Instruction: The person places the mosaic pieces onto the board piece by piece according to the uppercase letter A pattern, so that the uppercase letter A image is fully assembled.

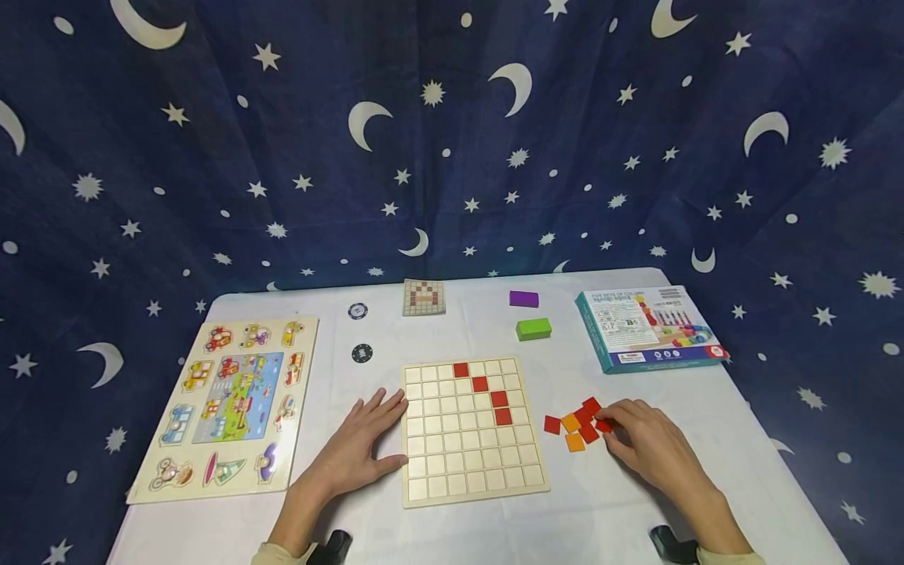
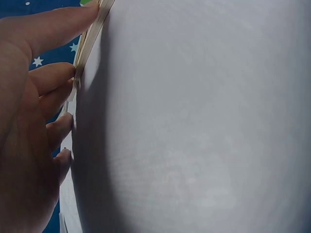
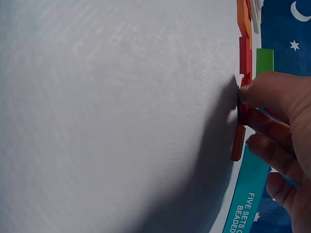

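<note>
A pale wooden grid board (image 1: 452, 464) lies on the white cloth, with several red square tiles set in its cells, such as one red tile (image 1: 499, 399). My left hand (image 1: 356, 449) rests at the board's left edge, fingers spread and straight, fingertips and thumb along the rim. To the right of the board is a loose cluster of red and orange tiles, among them an orange tile (image 1: 575, 442). At the right side of this cluster my right hand (image 1: 653, 446) pinches a red tile (image 3: 244, 109) between thumb and index finger; the other fingers are bent.
A vehicle puzzle board (image 1: 302, 424) lies at the left. Two round chips, one the black chip (image 1: 362, 353), sit behind my left hand. Farther back are a small pattern card (image 1: 424, 309), a purple block (image 1: 523, 299), a green block (image 1: 533, 329) and a teal-edged game box (image 1: 646, 326).
</note>
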The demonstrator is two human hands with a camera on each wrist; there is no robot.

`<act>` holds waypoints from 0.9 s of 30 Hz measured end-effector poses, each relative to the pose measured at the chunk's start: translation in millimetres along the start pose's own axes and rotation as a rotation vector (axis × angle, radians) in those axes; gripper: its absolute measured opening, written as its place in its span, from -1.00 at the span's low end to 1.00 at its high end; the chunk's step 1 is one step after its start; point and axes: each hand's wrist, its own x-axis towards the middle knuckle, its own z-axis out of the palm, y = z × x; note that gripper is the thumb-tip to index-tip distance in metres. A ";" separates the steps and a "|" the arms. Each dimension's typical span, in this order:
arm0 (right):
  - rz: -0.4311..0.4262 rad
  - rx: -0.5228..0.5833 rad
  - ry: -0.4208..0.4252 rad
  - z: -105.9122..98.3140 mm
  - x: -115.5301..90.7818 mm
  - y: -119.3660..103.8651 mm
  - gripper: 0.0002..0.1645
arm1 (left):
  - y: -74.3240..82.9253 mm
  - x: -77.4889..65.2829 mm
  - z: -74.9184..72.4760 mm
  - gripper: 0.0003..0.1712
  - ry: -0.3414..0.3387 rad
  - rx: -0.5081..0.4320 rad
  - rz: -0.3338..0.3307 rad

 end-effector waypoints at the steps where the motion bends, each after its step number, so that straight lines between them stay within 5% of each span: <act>1: -0.002 0.001 0.006 0.3 0.6 0.0 -0.48 | 0.0 0.1 0.0 0.02 -0.001 -0.001 0.000; 11: -0.137 0.037 0.159 11.4 11.7 -19.9 -0.54 | -1.8 0.3 -1.0 0.02 -0.009 -0.001 -0.011; 27: -0.460 0.073 0.164 33.5 34.1 -97.7 -0.71 | 0.2 0.0 -0.3 0.02 -0.003 -0.002 -0.004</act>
